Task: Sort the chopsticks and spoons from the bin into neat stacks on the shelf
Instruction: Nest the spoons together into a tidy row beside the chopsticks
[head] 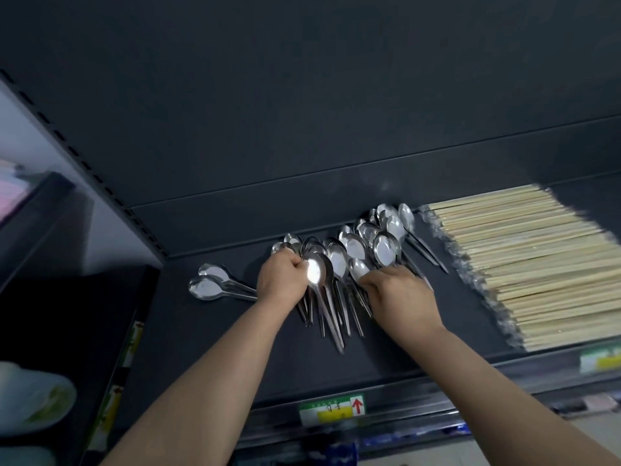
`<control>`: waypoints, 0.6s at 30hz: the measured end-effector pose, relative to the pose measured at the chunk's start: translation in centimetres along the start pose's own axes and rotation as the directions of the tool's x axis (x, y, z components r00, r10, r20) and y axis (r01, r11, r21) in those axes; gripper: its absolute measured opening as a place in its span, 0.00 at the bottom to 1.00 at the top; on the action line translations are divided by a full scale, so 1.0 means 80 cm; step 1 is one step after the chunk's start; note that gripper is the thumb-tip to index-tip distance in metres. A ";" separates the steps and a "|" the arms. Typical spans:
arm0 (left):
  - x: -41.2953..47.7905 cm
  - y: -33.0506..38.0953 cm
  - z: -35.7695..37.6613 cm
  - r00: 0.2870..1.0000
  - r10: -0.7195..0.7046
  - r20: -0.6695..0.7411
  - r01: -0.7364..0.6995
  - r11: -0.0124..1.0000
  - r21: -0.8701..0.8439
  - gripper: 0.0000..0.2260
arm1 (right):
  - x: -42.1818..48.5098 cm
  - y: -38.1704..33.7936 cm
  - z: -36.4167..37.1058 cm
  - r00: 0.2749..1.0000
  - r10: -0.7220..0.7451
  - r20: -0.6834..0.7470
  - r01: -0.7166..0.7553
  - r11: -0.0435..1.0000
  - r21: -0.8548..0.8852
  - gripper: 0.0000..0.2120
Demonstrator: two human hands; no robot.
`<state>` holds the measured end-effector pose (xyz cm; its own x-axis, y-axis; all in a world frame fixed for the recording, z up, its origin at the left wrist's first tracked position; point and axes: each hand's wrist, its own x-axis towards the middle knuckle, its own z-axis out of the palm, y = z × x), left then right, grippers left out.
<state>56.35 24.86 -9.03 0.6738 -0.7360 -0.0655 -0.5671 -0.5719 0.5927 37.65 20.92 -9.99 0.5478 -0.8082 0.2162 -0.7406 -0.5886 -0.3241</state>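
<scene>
A spread of steel spoons (356, 247) lies on the dark shelf (235, 348), bowls toward the back. My left hand (281, 275) grips a bunch of spoons (317, 270) by their necks, handles trailing toward me. My right hand (400, 294) lies over the handles of the spoons to the right, its fingers curled round some of them. Two nested spoons (208, 284) lie apart on the left. A wide stack of pale wooden chopsticks (524, 264) in clear wrappers fills the shelf's right side. The bin is out of view.
The shelf's front rail carries a green and yellow price tag with a red arrow (332, 409) and another tag (601, 359) at right. A slotted upright (84, 163) bounds the shelf on the left. White bowls (33, 398) sit lower left.
</scene>
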 end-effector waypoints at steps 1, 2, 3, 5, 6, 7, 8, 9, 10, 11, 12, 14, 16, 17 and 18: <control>-0.001 0.000 0.000 1.000 -0.014 -0.010 0.013 0.997 -0.078 0.09 | 0.002 -0.005 -0.002 1.000 0.010 -0.021 -0.008 0.996 0.093 0.10; -0.004 0.002 0.001 0.999 -0.038 -0.012 0.035 0.983 -0.182 0.08 | 0.006 -0.011 -0.005 0.999 0.035 0.003 -0.035 0.982 0.184 0.10; -0.008 0.007 0.003 0.998 -0.066 0.001 0.063 0.955 -0.289 0.07 | 0.010 -0.017 -0.008 0.994 0.062 0.093 -0.084 0.962 0.259 0.12; -0.017 0.022 0.009 0.991 -0.105 0.088 0.134 0.875 -0.465 0.06 | 0.016 -0.025 -0.008 0.958 0.073 0.277 -0.182 0.901 0.394 0.14; -0.018 0.027 0.012 0.987 -0.103 0.127 0.154 0.844 -0.514 0.06 | 0.018 -0.025 -0.006 0.942 0.077 0.327 -0.226 0.867 0.445 0.13; -0.019 0.031 0.015 0.985 -0.086 0.147 0.153 0.825 -0.544 0.07 | 0.019 -0.023 -0.005 0.933 0.098 0.347 -0.265 0.840 0.474 0.11; -0.017 0.032 0.018 0.989 -0.063 0.132 0.125 0.832 -0.541 0.06 | 0.019 -0.017 -0.006 0.931 0.134 0.340 -0.293 0.830 0.475 0.10; -0.011 0.029 0.019 0.996 -0.033 0.083 0.069 0.876 -0.477 0.04 | 0.019 -0.008 -0.008 0.934 0.172 0.314 -0.307 0.835 0.456 0.11; -0.006 0.027 0.018 1.000 0.000 0.031 0.011 0.936 -0.353 0.02 | 0.019 0.002 -0.010 0.937 0.210 0.279 -0.316 0.849 0.423 0.12; -0.001 0.024 0.017 1.000 0.024 -0.001 -0.024 0.980 -0.199 0.07 | 0.019 0.012 -0.013 0.938 0.245 0.243 -0.326 0.862 0.389 0.14; 0.003 0.022 0.017 0.999 0.043 -0.009 -0.043 0.997 -0.068 0.11 | 0.018 0.021 -0.017 0.937 0.275 0.215 -0.338 0.868 0.364 0.15; 0.006 0.022 0.016 0.999 0.052 0.010 -0.052 0.997 0.061 0.15 | 0.019 0.035 -0.018 0.931 0.309 0.196 -0.361 0.863 0.353 0.16; 0.009 0.022 0.018 0.999 0.051 0.012 -0.051 0.994 0.094 0.14 | 0.020 0.042 -0.016 0.919 0.336 0.208 -0.391 0.845 0.366 0.18; 0.010 0.021 0.019 0.999 0.046 0.004 -0.046 0.994 0.096 0.11 | 0.021 0.044 -0.013 0.914 0.342 0.217 -0.401 0.836 0.374 0.19; 0.011 0.020 0.019 0.999 0.038 -0.003 -0.038 0.995 0.093 0.08 | 0.021 0.045 -0.011 0.911 0.344 0.230 -0.409 0.830 0.380 0.19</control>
<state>55.33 22.74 -9.33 0.6531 -0.7562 -0.0405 -0.6337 -0.5750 0.5175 35.55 17.38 -9.98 0.3334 -0.9343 -0.1260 -0.6906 -0.1510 -0.7073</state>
